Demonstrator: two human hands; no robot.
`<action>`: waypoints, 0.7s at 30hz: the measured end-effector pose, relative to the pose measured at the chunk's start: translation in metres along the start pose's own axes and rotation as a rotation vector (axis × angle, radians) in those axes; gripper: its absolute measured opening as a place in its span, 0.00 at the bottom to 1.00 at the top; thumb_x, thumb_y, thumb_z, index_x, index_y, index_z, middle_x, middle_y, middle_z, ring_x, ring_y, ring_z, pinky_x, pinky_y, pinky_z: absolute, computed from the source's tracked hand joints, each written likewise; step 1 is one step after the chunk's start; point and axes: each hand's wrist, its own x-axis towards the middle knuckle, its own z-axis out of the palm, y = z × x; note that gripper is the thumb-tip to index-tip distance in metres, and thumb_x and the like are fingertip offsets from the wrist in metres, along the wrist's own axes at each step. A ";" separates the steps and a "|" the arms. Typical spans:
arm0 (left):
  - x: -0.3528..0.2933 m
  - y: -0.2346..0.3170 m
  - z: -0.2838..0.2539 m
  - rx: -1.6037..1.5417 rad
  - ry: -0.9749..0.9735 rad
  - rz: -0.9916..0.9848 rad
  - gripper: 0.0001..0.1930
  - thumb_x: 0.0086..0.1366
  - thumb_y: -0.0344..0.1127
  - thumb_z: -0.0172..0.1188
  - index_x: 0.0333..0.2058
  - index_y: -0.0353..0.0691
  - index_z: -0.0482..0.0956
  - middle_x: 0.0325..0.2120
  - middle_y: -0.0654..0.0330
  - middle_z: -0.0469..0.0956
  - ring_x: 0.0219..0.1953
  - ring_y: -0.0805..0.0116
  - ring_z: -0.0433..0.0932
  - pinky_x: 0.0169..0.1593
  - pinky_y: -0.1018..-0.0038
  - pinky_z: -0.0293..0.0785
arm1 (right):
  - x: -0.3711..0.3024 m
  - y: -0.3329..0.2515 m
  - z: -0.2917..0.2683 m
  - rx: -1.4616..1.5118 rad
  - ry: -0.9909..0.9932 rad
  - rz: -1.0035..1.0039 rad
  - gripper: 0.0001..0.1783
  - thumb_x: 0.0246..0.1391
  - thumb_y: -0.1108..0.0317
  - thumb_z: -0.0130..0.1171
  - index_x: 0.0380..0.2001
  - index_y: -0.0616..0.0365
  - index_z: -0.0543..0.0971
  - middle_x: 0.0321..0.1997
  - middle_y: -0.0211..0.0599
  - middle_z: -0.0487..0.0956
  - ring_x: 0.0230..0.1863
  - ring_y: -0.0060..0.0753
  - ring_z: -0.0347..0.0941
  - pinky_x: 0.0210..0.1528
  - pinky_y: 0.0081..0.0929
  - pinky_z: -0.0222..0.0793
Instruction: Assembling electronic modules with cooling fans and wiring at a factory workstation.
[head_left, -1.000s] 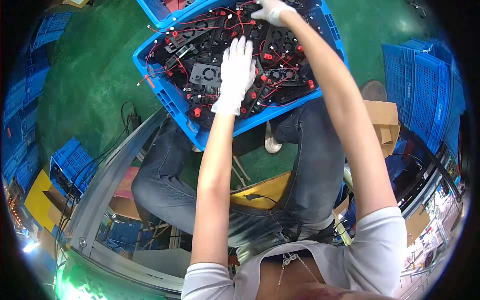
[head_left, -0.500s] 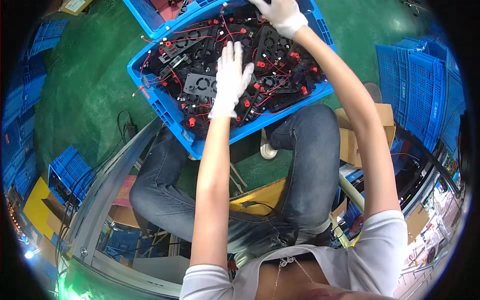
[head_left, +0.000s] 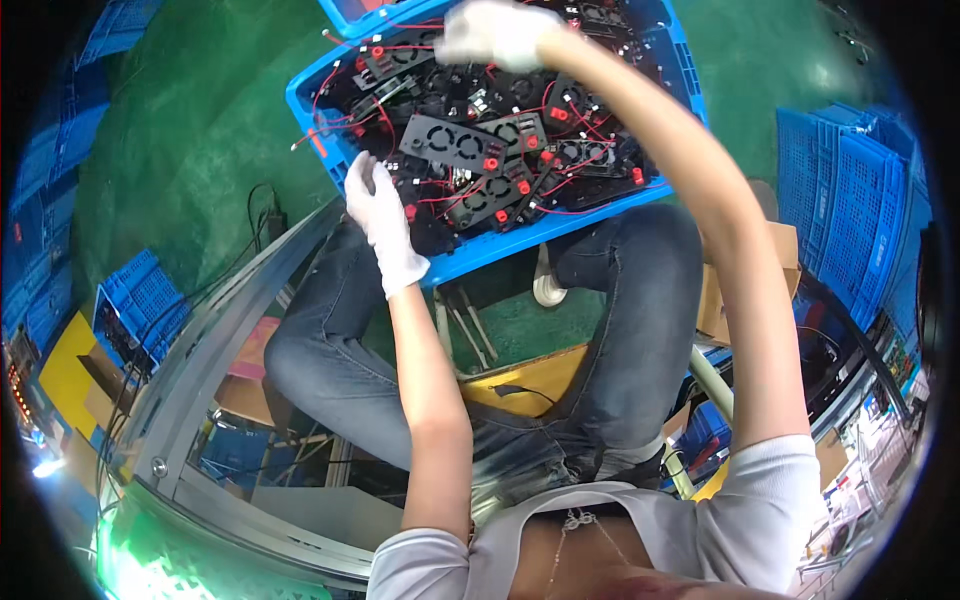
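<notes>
A blue plastic crate (head_left: 318,128) stands in front of my knees, heaped with black plastic fan panels (head_left: 455,142) that carry round cut-outs, red knobs and thin red wires. My left hand (head_left: 385,225), in a white glove, is at the crate's near left rim, its thumb and fingers bent over the edge. Over the far part of the heap is my right hand (head_left: 505,35), also gloved in white. Motion smears its fingers, so whether it holds anything is unclear.
Part of a second blue crate (head_left: 345,12) shows beyond the first. Stacked blue crates (head_left: 835,190) stand on the right, and more (head_left: 45,240) line the left. A metal frame (head_left: 215,370) runs beside my left leg, and a cardboard box (head_left: 780,245) sits by my right knee.
My left hand has come off the panels to the near left rim. My right hand has swept leftward from the far right side. The crate appears farther up and right in view.
</notes>
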 end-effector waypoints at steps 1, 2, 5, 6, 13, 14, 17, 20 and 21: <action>0.003 -0.004 -0.011 0.020 0.022 -0.012 0.16 0.63 0.29 0.53 0.49 0.29 0.70 0.45 0.50 0.75 0.48 0.62 0.74 0.54 0.69 0.67 | -0.002 -0.027 0.025 -0.091 -0.280 -0.203 0.28 0.53 0.48 0.52 0.41 0.66 0.74 0.38 0.55 0.75 0.48 0.51 0.71 0.47 0.41 0.67; 0.006 -0.001 -0.010 0.000 0.041 0.012 0.16 0.64 0.29 0.53 0.49 0.29 0.71 0.45 0.51 0.75 0.48 0.64 0.73 0.54 0.71 0.67 | -0.012 -0.041 0.060 0.177 -0.283 0.264 0.37 0.48 0.44 0.56 0.48 0.69 0.69 0.39 0.55 0.73 0.47 0.52 0.71 0.49 0.40 0.67; 0.005 -0.002 -0.009 -0.080 0.131 0.040 0.14 0.65 0.30 0.51 0.48 0.29 0.71 0.45 0.53 0.75 0.48 0.67 0.73 0.54 0.73 0.65 | -0.033 -0.083 0.109 0.024 -0.020 0.297 0.45 0.40 0.57 0.67 0.58 0.67 0.58 0.51 0.57 0.65 0.50 0.52 0.67 0.49 0.40 0.70; 0.003 0.002 -0.011 -0.133 0.159 0.014 0.14 0.65 0.29 0.50 0.48 0.29 0.71 0.44 0.53 0.75 0.47 0.66 0.73 0.54 0.73 0.66 | -0.032 -0.088 0.112 0.018 -0.033 0.327 0.45 0.42 0.62 0.66 0.61 0.66 0.55 0.52 0.57 0.63 0.52 0.54 0.65 0.49 0.41 0.69; -0.006 0.021 -0.036 -0.289 0.254 -0.018 0.13 0.65 0.28 0.48 0.47 0.29 0.70 0.43 0.53 0.74 0.46 0.66 0.72 0.53 0.72 0.66 | -0.058 -0.105 0.067 0.181 -0.216 0.271 0.38 0.38 0.64 0.61 0.58 0.58 0.66 0.41 0.49 0.73 0.45 0.50 0.69 0.47 0.39 0.68; -0.004 0.021 -0.039 -0.262 0.271 -0.021 0.13 0.65 0.28 0.48 0.47 0.30 0.70 0.42 0.55 0.73 0.45 0.67 0.72 0.53 0.73 0.66 | -0.061 -0.107 0.058 0.096 -0.081 0.198 0.36 0.35 0.62 0.61 0.53 0.59 0.71 0.39 0.51 0.76 0.43 0.51 0.71 0.47 0.41 0.68; -0.006 0.038 -0.056 -0.307 0.311 -0.036 0.13 0.65 0.29 0.48 0.47 0.30 0.70 0.41 0.55 0.73 0.44 0.68 0.72 0.52 0.74 0.66 | -0.037 -0.109 0.003 0.211 0.415 -0.121 0.29 0.36 0.60 0.57 0.47 0.55 0.75 0.32 0.53 0.78 0.33 0.46 0.77 0.38 0.37 0.72; -0.001 0.031 -0.047 -0.312 0.288 -0.026 0.13 0.66 0.29 0.48 0.47 0.30 0.70 0.41 0.55 0.73 0.44 0.68 0.72 0.52 0.74 0.67 | -0.010 -0.126 -0.099 0.371 0.588 -0.017 0.15 0.45 0.66 0.56 0.36 0.62 0.78 0.31 0.51 0.78 0.28 0.42 0.75 0.34 0.32 0.71; -0.001 0.025 -0.051 -0.310 0.288 -0.021 0.13 0.66 0.30 0.47 0.47 0.29 0.70 0.41 0.55 0.73 0.44 0.67 0.72 0.52 0.74 0.67 | -0.013 -0.145 -0.141 0.866 0.375 0.210 0.17 0.44 0.67 0.58 0.39 0.61 0.77 0.30 0.46 0.79 0.27 0.35 0.73 0.33 0.27 0.70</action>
